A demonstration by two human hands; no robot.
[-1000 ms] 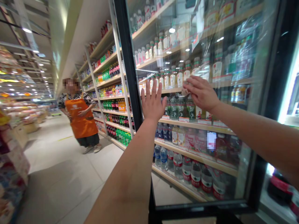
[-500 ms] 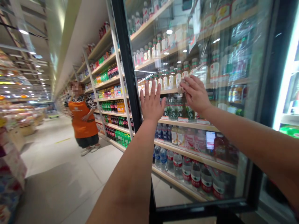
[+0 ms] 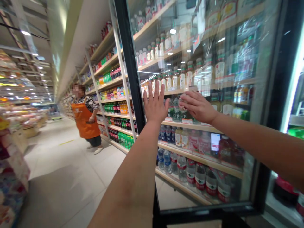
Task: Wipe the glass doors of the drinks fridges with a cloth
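A tall glass door (image 3: 237, 164) in a black frame fills the right of the view, and both hands lie on its pane. Through the glass show wooden shelves of bottles (image 3: 190, 125), blurred by reflections of ceiling lights. More open drink shelving (image 3: 111, 82) runs down the aisle to the left. There a person in an orange apron (image 3: 85, 120) stands on the pale floor, well apart from the door. The left hand (image 3: 155, 106) is pressed flat on the glass just beside the frame's left edge, fingers spread, holding nothing. The right hand (image 3: 197, 106), close to it, curls its fingers over a small pale wad (image 3: 181, 103), pinning it against the pane; cloth or paper, I cannot tell
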